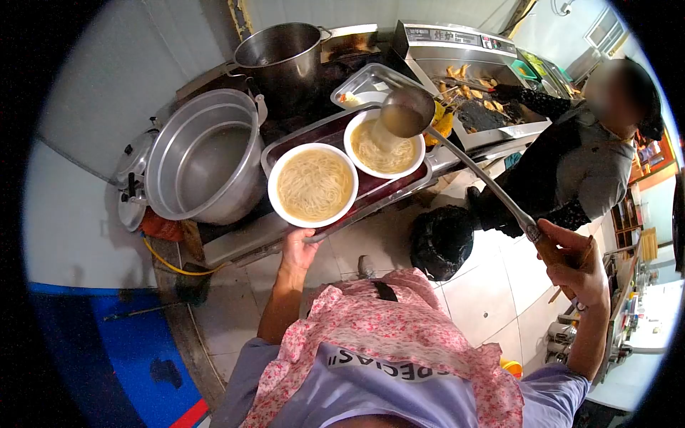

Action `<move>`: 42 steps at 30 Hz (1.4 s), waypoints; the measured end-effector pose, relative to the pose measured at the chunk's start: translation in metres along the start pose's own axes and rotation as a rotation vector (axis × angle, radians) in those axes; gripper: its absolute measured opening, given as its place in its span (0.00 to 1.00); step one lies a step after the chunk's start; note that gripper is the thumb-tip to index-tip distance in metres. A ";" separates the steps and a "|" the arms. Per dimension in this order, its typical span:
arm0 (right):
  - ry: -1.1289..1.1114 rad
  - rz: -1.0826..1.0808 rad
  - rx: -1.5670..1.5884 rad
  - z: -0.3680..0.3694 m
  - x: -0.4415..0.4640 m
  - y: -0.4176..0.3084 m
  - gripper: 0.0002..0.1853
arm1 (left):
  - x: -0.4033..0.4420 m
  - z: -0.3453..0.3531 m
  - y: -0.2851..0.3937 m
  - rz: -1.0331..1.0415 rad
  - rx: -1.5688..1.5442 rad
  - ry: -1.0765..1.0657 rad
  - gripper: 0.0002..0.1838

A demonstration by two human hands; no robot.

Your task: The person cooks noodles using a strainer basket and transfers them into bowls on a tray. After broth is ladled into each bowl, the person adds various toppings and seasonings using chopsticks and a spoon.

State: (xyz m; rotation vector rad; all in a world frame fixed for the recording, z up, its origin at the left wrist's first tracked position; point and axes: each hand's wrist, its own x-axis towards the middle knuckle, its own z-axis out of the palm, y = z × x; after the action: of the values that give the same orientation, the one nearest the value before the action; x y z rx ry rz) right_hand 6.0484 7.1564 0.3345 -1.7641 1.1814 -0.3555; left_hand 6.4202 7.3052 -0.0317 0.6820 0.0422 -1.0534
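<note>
My right hand (576,265) is closed round the handle of a long metal ladle (408,113). The ladle's bowl is tipped over the right white bowl (385,148), and pale broth pours from it onto the noodles. Beside it, the left white bowl (312,184) holds noodles in broth. Both bowls are on a dark red tray (371,187). My left hand (300,246) is at the near edge of the left bowl, its fingers partly hidden beneath the rim, so its hold cannot be made out.
A large aluminium pot (207,157) stands left, a deep steel pot (278,60) behind. A metal tray (357,80) lies beyond the bowls. At the right, a person (592,167) reaches over a fryer (457,46) with food. A black bag-lined bin (441,242) is on the floor.
</note>
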 end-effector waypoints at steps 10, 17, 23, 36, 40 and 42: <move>0.004 -0.219 -0.364 0.000 -0.005 0.010 0.36 | -0.008 0.010 0.002 0.000 -0.032 -0.014 0.23; 0.046 -0.039 -0.056 -0.010 0.007 0.014 0.33 | -0.001 -0.002 -0.001 0.012 -0.018 0.000 0.24; -0.237 -0.180 0.330 -0.036 0.062 -0.013 0.33 | -0.010 0.007 -0.002 0.017 0.045 0.146 0.16; -0.880 -0.464 0.329 0.086 0.362 -0.208 0.11 | -0.040 0.020 0.014 0.470 0.819 -0.093 0.14; -0.666 -0.464 0.192 0.163 0.411 -0.239 0.09 | -0.044 0.040 0.014 0.276 0.466 -0.015 0.24; -0.608 -0.304 0.142 0.186 0.398 -0.251 0.09 | -0.045 0.031 0.015 0.286 0.751 0.020 0.24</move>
State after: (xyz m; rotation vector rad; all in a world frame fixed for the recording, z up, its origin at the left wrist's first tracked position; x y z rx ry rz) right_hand 6.5086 6.9462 0.3478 -1.7495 0.4489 -0.0603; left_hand 6.4005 7.3288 0.0158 1.3312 -0.4430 -0.7695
